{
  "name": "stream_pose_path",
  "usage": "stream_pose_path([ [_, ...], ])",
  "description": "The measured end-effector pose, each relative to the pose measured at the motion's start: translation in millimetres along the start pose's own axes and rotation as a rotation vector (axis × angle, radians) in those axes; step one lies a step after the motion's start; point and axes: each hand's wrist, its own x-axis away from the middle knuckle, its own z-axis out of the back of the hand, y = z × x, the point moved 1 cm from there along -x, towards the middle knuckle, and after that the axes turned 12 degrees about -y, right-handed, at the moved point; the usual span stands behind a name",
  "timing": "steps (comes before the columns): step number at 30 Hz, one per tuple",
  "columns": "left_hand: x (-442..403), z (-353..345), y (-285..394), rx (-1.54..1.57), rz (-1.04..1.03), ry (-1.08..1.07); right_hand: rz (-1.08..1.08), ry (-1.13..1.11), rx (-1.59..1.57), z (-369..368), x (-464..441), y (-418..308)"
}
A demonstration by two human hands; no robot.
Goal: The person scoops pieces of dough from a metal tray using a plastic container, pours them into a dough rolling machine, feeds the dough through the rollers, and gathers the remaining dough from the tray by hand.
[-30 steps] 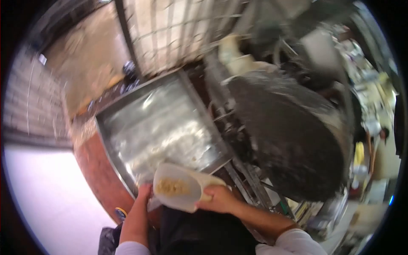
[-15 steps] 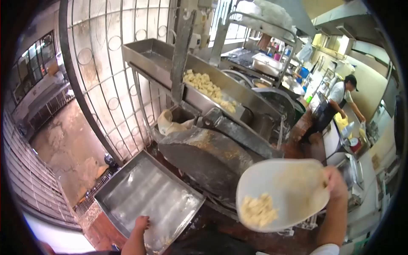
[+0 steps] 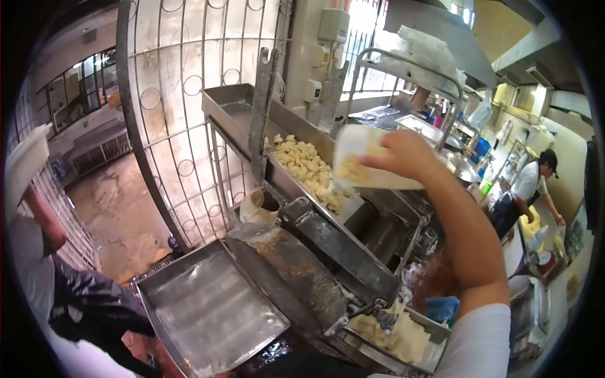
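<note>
My right hand point(image 3: 403, 154) is closed on a white plastic tub point(image 3: 359, 142), raised and tilted over the right part of a long metal trough point(image 3: 236, 104). Pale chunks show inside the tub. A heap of similar pale, dough-like chunks point(image 3: 305, 167) lies in the trough, left of the tub. Below the trough stands a dark, worn metal machine point(image 3: 283, 264) with a curved cover. My left hand is out of view.
A large shallow metal tray point(image 3: 214, 309) rests at front left. Another metal pan point(image 3: 435, 337) with pale crumbly material stands at lower right. A person point(image 3: 34, 252) carrying something white is close on the left; another person point(image 3: 526, 183) works at a right-hand counter.
My right hand has lifted the tub up and away, over the trough. My left hand has left the view from above the tray. A person has appeared at the left.
</note>
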Motion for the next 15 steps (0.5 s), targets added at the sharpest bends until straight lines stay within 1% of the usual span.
stream_pose_path([
  [2,6,-7,-3,0.015,-0.021,0.016,0.072,-0.028,0.14,-19,-34,-14],
  [3,8,-7,-4,0.022,-0.022,0.029,0.074,-0.02,0.127,-23,-41,-16],
  [5,9,-8,-7,0.043,-0.028,0.049,0.018,-0.087,0.237,-26,-51,-17],
  [9,17,-17,-22,0.089,-0.014,0.086,0.001,-0.08,0.165,-13,-39,-12],
  [11,21,-14,-22,0.106,-0.039,0.109,-0.054,0.022,0.023,-8,-30,3],
  [12,22,-10,-19,0.117,-0.06,0.117,-0.04,0.032,0.02,-3,-22,8],
  [14,18,14,-2,0.126,-0.171,0.15,-0.054,0.174,-0.209,7,4,19],
  [15,8,30,10,0.135,-0.248,0.161,-0.023,0.182,-0.432,7,13,28],
])
